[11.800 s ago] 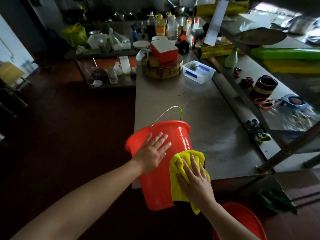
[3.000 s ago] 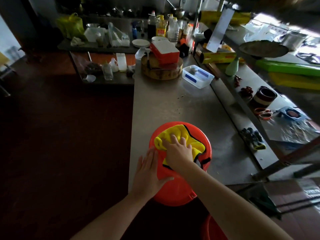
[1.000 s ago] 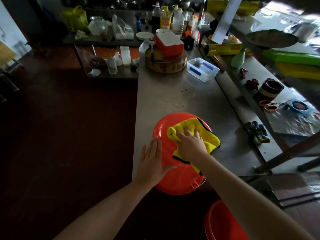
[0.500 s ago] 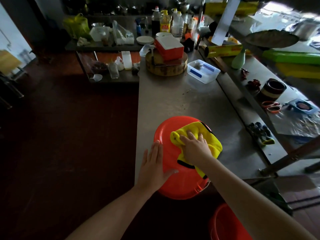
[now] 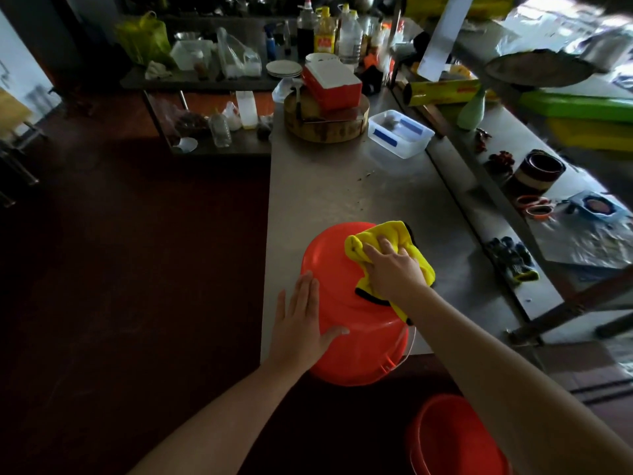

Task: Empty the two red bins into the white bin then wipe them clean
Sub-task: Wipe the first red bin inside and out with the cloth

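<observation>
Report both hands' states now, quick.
Left hand: open, flat against the bin.
Right hand: open, pressing the cloth onto the bin.

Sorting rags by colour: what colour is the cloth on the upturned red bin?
The cloth is yellow with black edging, best seen in the head view.

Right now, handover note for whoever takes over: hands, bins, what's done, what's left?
Left hand: flat, steadying the upturned red bin at the steel table's near edge.
Right hand: straight fingers press the yellow cloth on that bin's base.
Second red bin: down at lower right, mouth up. White bin not in view.
Done: upturned bin emptied, wipe under way.
Left: finish this wipe; check and wipe the second bin.
</observation>
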